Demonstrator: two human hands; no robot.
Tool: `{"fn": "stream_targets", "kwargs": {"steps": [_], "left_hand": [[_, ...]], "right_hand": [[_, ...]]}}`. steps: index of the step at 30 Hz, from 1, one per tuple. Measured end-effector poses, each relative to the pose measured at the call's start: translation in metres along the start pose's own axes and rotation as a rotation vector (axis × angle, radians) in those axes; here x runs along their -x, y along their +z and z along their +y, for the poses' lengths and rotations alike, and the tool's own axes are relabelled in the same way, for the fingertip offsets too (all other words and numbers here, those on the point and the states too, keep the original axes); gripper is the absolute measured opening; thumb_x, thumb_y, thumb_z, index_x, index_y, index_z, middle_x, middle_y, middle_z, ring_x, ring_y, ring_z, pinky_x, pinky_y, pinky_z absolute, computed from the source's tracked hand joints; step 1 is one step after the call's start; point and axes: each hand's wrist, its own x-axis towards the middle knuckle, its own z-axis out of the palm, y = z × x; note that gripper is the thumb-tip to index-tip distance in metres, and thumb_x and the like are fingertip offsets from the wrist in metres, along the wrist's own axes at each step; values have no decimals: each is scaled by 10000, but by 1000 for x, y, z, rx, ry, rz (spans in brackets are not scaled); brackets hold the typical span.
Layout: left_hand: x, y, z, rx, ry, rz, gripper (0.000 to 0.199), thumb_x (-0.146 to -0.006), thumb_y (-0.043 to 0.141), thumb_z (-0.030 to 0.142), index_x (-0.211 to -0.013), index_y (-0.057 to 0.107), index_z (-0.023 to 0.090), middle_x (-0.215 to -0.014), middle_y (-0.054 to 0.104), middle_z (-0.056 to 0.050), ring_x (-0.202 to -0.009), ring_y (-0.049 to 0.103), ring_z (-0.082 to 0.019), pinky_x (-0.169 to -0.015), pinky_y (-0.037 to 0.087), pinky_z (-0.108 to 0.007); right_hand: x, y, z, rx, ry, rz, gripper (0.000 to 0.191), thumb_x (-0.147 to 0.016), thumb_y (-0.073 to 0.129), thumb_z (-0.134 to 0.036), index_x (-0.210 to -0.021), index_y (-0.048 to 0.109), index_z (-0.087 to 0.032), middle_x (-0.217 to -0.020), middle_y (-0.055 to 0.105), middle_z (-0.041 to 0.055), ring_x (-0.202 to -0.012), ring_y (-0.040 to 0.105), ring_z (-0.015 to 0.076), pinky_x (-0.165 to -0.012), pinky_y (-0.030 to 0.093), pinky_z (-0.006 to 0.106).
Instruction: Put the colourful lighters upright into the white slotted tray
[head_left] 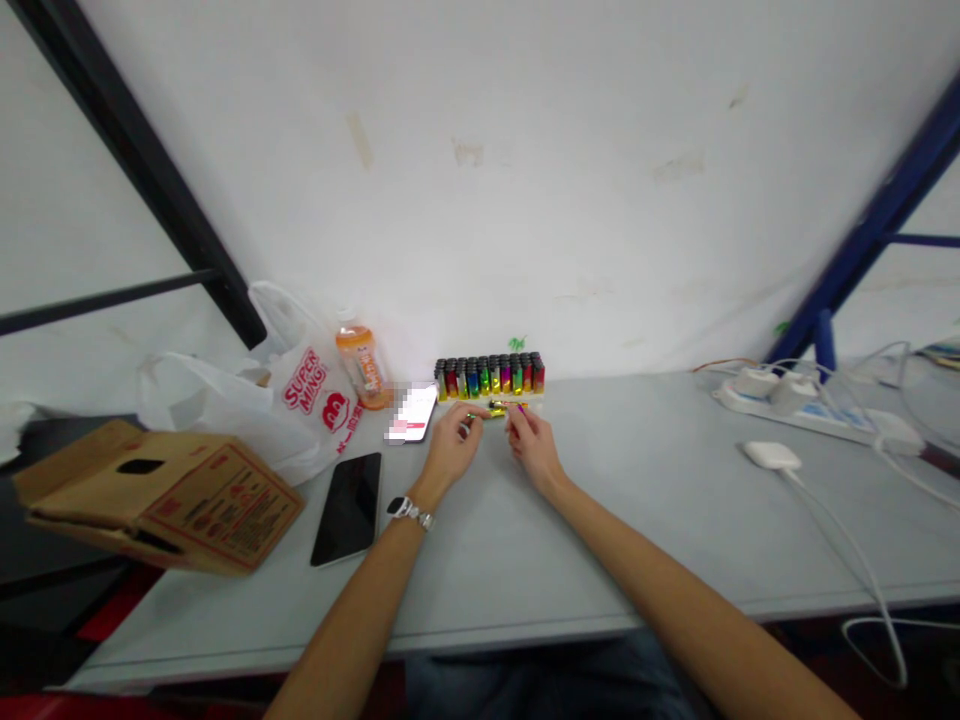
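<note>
Rows of shiny, multicoloured lighters (491,376) with black tops stand upright in a pale tray (534,398) against the wall. My left hand (453,445) is closed in front of the tray, its fingertips on a small metallic green-gold lighter. My right hand (534,445) is pinched beside it, with a purple-and-gold lighter end showing at the fingertips. Between the two hands lie small gold lighters (496,410); the fingers partly cover them, so where one ends and another begins is hard to make out.
Left of my hands are a lit phone (414,412), a dark phone (348,508), an orange-capped bottle (361,362), a white plastic bag (300,400) and an open cardboard box (217,500). To the right lie a white charger (772,456) with its cable and a power strip (817,412).
</note>
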Motion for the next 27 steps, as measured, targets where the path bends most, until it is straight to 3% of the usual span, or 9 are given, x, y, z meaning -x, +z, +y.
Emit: {"fn": "stream_targets", "kwargs": {"steps": [4,11,22,27], "left_hand": [[0,-1,-1,12,25,45,170,-886,521,172,-879,691,186,-1022,614,-70,-916,613,-151,-625,490,-213],[3,5,-1,46,-1,-43,154,-873,542,160,-871,694,188,-1047,587,-69,-817,595,-121,-584,478,-197],[5,8,-3,85,6,-106,176,-863,535,120,-901,694,184,-1035,594,-56,-744,575,-99,-574,456,-192],[5,8,-3,75,5,-111,179,-855,535,115,-902,694,184,-1020,599,-54,-749,576,-104,-571,450,-191]], "right_hand": [[0,-2,5,166,-101,76,482,-824,526,-628,-593,407,-222,-519,331,-55,-494,302,101,-456,239,253],[5,2,-1,217,-191,146,352,-812,473,-442,-551,385,-224,-529,308,-44,-535,276,109,-497,225,260],[12,2,0,175,-211,92,477,-846,519,-593,-574,396,-221,-521,322,-46,-517,295,107,-490,231,264],[10,2,-3,196,-196,154,420,-835,505,-515,-554,385,-227,-517,320,-44,-521,288,111,-492,241,267]]}}
